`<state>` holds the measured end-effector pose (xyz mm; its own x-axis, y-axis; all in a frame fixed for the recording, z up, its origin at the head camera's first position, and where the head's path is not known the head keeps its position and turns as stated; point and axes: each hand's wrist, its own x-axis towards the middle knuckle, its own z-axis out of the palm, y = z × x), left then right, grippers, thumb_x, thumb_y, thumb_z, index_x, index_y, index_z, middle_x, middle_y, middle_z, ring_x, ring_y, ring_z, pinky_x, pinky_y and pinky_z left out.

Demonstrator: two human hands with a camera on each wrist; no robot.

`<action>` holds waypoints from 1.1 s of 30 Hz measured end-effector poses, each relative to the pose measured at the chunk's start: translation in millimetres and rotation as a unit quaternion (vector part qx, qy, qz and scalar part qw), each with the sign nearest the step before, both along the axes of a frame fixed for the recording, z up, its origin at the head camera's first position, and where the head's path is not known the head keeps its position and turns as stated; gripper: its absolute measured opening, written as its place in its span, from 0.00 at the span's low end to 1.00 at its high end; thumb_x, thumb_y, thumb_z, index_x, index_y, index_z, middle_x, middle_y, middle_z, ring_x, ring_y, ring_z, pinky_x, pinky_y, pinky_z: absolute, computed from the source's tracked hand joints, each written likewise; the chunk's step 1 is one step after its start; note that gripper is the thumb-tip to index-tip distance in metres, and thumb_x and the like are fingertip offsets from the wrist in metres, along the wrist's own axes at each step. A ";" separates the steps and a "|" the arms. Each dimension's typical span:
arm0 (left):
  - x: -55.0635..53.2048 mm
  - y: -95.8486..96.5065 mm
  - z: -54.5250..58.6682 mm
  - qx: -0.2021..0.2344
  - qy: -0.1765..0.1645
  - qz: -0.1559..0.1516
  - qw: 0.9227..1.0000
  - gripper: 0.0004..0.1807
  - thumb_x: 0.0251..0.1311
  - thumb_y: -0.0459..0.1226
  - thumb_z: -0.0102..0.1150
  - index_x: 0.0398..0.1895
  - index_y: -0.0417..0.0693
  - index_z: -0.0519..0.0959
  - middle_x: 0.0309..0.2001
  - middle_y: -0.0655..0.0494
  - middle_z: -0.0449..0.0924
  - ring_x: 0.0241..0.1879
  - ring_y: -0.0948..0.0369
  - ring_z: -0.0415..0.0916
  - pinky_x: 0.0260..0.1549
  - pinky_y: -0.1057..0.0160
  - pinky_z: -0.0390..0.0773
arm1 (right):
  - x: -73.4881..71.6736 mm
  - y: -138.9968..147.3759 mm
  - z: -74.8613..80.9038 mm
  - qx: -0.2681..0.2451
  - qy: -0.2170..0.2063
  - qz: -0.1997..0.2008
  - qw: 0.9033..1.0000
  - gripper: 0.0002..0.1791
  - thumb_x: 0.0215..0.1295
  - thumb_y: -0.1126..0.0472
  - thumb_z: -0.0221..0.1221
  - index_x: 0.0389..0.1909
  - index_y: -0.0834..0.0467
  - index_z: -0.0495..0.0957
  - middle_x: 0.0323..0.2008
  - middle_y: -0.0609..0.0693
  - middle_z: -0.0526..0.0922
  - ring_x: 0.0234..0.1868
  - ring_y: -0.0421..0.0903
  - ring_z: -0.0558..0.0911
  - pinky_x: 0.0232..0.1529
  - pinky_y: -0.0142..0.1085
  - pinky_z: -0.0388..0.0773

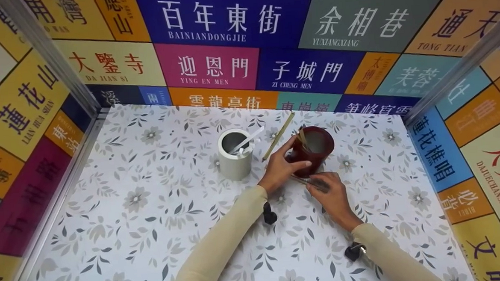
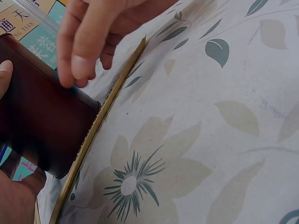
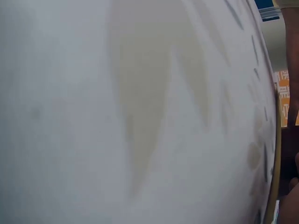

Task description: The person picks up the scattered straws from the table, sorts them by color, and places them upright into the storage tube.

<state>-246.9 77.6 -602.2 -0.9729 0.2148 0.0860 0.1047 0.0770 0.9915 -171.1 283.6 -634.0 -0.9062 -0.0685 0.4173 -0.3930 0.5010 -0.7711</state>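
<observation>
My left hand (image 1: 279, 167) grips a dark red cup (image 1: 319, 160) from its left side, thumb across the front. Thin sticks (image 1: 303, 138) lean inside the cup. In the left wrist view, a narrow gold-coloured stick (image 2: 110, 99) with small dark marks lies on the cloth along the cup's (image 2: 42, 107) base. Just above that stick are the loosely bent fingers of my right hand (image 1: 332, 198), and nothing shows between them. A second thin stick (image 1: 279, 135) lies on the cloth behind my left hand.
Left of my left hand stands a white pot (image 1: 235, 167) with white sticks (image 1: 248, 140) leaning in it. A floral cloth (image 1: 143, 231) covers the table. Panels with large printed characters (image 1: 213, 20) surround its back and sides.
</observation>
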 end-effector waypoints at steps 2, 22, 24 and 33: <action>-0.1 -0.7 0.0 -0.003 0.000 -0.001 1.000 0.54 0.59 0.47 0.85 0.87 0.69 0.65 0.79 0.61 0.73 0.78 0.64 0.67 0.77 0.56 0.70 | -1.1 1.4 -3.9 0.011 -0.011 0.002 1.000 0.15 0.61 0.70 0.79 0.48 0.62 0.92 0.48 0.54 0.89 0.54 0.47 0.78 0.59 0.27 0.71; -0.3 -1.2 -1.0 0.001 -0.002 -0.005 1.000 0.54 0.60 0.47 0.84 0.88 0.61 0.64 0.79 0.59 0.73 0.76 0.62 0.70 0.74 0.52 0.74 | -6.7 0.8 -3.0 0.163 0.001 0.030 0.986 0.04 0.63 0.69 0.75 0.36 0.58 0.91 0.38 0.52 0.86 0.47 0.54 0.76 0.52 0.47 0.69; -0.4 -1.1 -1.0 0.002 -0.004 -0.004 1.000 0.54 0.60 0.47 0.84 0.88 0.61 0.64 0.79 0.60 0.73 0.76 0.62 0.70 0.74 0.52 0.74 | -5.7 3.5 -0.3 0.172 0.006 0.045 0.984 0.05 0.62 0.70 0.74 0.35 0.57 0.90 0.37 0.50 0.86 0.45 0.53 0.76 0.51 0.46 0.70; 0.6 -1.5 -0.6 0.008 -0.006 -0.001 1.000 0.53 0.60 0.45 0.85 0.87 0.66 0.66 0.79 0.59 0.74 0.77 0.62 0.70 0.75 0.55 0.73 | 10.8 38.4 10.4 0.161 0.026 0.109 0.980 0.08 0.60 0.71 0.74 0.35 0.54 0.91 0.36 0.43 0.86 0.45 0.46 0.78 0.51 0.34 0.73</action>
<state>-246.3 76.1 -602.8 -0.9731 0.2164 0.0785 0.0937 0.0610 0.9937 -160.4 322.0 -623.7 -0.8330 -0.3951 0.3874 -0.5531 0.6146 -0.5624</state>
